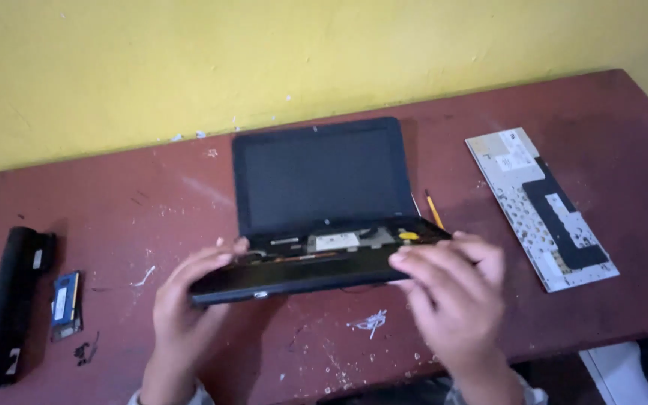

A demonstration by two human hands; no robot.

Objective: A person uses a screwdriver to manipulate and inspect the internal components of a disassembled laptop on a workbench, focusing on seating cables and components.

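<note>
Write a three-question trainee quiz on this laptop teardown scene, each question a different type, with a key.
1. True or false: the removed keyboard lies face down on the table, to the right of the laptop.
2. Multiple choice: what does the left hand grip? A) the long black battery B) the front left edge of the laptop base C) the blue memory module
3. Fill in: the right hand rests on the laptop base's front ______ corner.

Key: 1 true; 2 B; 3 right.
</note>
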